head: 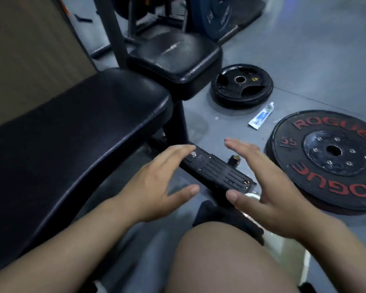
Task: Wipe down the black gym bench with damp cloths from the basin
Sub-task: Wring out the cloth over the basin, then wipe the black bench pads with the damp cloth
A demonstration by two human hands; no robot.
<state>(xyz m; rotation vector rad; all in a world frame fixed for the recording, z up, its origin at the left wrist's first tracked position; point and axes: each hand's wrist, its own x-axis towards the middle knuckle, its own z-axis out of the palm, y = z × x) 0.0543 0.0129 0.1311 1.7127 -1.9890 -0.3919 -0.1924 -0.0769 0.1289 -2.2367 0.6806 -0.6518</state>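
Though empty, fingers (173, 154) straight, spread

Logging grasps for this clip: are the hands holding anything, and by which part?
Nothing is held. The left hand and the right hand are both open, fingers straight, near the bench's black foot bar; neither has a cloth.

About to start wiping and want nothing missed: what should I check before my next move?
1. Left hand free: ok, open, holding nothing.
2. Right hand free: ok, open.
3. Cloth in hand: not ok, neither holds one.
4. Basin close by: cannot tell; a pale vessel shows beneath the right forearm, mostly hidden.
5. Bench pad unobstructed: ok, nothing lies on its visible part.
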